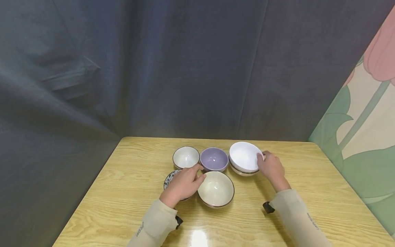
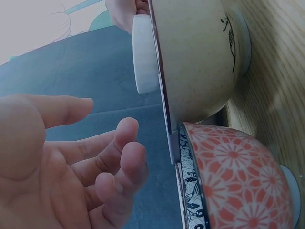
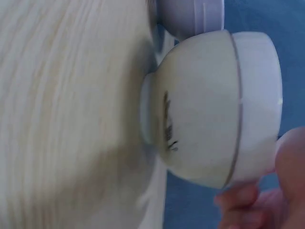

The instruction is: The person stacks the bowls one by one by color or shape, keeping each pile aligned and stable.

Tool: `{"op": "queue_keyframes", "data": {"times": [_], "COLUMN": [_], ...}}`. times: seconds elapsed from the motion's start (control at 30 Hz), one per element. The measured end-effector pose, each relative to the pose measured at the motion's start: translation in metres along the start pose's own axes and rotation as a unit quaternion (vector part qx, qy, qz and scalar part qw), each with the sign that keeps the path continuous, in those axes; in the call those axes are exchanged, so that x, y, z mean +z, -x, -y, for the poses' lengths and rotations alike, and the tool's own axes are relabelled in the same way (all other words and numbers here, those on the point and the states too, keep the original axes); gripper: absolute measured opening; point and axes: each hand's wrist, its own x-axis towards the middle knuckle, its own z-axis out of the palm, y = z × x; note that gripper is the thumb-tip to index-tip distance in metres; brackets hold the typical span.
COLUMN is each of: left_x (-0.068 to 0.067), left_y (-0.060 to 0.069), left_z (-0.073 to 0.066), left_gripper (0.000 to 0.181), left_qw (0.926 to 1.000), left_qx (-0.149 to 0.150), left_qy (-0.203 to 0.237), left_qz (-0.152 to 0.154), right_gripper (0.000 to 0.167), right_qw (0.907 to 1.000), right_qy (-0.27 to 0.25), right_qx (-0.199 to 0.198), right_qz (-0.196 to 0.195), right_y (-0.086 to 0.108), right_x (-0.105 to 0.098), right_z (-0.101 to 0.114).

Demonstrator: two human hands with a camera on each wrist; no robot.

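My right hand (image 1: 272, 168) pinches the rim of a white bowl (image 1: 243, 156) at its right side, thumb inside. That bowl sits nested in a cream bowl with a brown rim (image 3: 198, 107), its lower part hidden inside. With fingers loosely bent and holding nothing, my left hand (image 1: 184, 184) hovers over a patterned bowl (image 2: 245, 183), red-flowered outside and dark-figured inside. Beside that hand stands another cream bowl (image 1: 216, 190) with a brown rim. The left hand covers much of the patterned bowl in the head view.
A purple bowl (image 1: 214, 159) stands at the middle of the back row, left of the nested pair. Further left is a small white bowl (image 1: 186, 156) with a dark rim. The wooden table (image 1: 123, 192) ends at a dark curtain (image 1: 191, 68).
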Motion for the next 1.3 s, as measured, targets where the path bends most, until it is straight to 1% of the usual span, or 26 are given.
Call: {"op": "queue_keyframes", "data": {"times": [0.07, 0.13, 0.17, 0.2, 0.23, 0.27, 0.3, 0.37, 0.4, 0.47, 0.6, 0.67, 0.77, 0.83, 1.07, 1.17, 1.3], "left_x": [0.000, 0.001, 0.001, 0.002, 0.002, 0.002, 0.002, 0.002, 0.002, 0.002, 0.003, 0.003, 0.003, 0.004, 0.005, 0.006, 0.007], "left_y": [0.000, 0.000, 0.000, 0.000, 0.000, 0.000, 0.000, 0.000, -0.001, -0.002, -0.004, -0.005, -0.005, -0.005, -0.004, -0.004, -0.003], "left_z": [0.000, 0.001, 0.001, 0.001, 0.001, 0.001, 0.001, 0.000, 0.000, -0.001, -0.001, 0.000, 0.000, 0.000, 0.002, 0.003, 0.003], "left_gripper": [0.039, 0.039, 0.039, 0.039, 0.039, 0.039, 0.039, 0.039, 0.039, 0.040, 0.040, 0.041, 0.040, 0.040, 0.040, 0.039, 0.039], "left_qw": [1.0000, 1.0000, 1.0000, 1.0000, 1.0000, 1.0000, 1.0000, 1.0000, 1.0000, 1.0000, 0.9998, 0.9998, 0.9998, 0.9998, 0.9997, 0.9996, 0.9996], "left_qx": [-0.002, -0.003, -0.004, -0.005, -0.007, -0.008, -0.009, -0.009, -0.008, -0.005, -0.006, -0.009, -0.014, -0.015, -0.015, -0.017, -0.016], "left_qy": [-0.002, -0.003, -0.002, -0.002, -0.002, -0.003, -0.004, -0.003, -0.004, -0.006, -0.012, -0.015, -0.015, -0.014, -0.016, -0.020, -0.021], "left_qz": [0.001, 0.001, 0.001, 0.001, 0.002, 0.002, 0.001, 0.000, -0.002, -0.006, -0.011, -0.010, -0.008, -0.006, -0.004, -0.006, -0.007], "right_gripper": [0.074, 0.075, 0.072, 0.066, 0.058, 0.051, 0.044, 0.035, 0.032, 0.030, 0.030, 0.030, 0.028, 0.025, 0.012, 0.009, 0.011], "right_qw": [0.9996, 0.9984, 0.9975, 0.9960, 0.9944, 0.9929, 0.9917, 0.9900, 0.9891, 0.9883, 0.9894, 0.9900, 0.9894, 0.9885, 0.9872, 0.9862, 0.9856], "right_qy": [0.002, 0.001, -0.001, -0.004, -0.006, -0.005, -0.006, -0.007, -0.006, -0.003, 0.008, 0.008, 0.005, 0.001, -0.009, -0.010, -0.006], "right_qx": [0.024, 0.029, 0.020, 0.002, -0.021, -0.046, -0.072, -0.116, -0.132, -0.146, -0.144, -0.141, -0.141, -0.145, -0.156, -0.162, -0.166], "right_qz": [-0.011, -0.048, -0.068, -0.089, -0.103, -0.109, -0.106, -0.079, -0.065, -0.044, -0.019, 0.001, 0.033, 0.043, 0.034, 0.034, 0.031], "right_y": [0.006, 0.016, 0.022, 0.028, 0.035, 0.043, 0.050, 0.062, 0.067, 0.075, 0.087, 0.091, 0.096, 0.097, 0.099, 0.100, 0.102], "right_x": [-0.002, -0.004, -0.004, -0.004, -0.002, -0.001, 0.001, 0.006, 0.008, 0.012, 0.019, 0.024, 0.034, 0.039, 0.051, 0.052, 0.055], "right_z": [0.002, 0.008, 0.012, 0.017, 0.022, 0.028, 0.033, 0.043, 0.046, 0.052, 0.058, 0.058, 0.058, 0.058, 0.057, 0.059, 0.059]}}
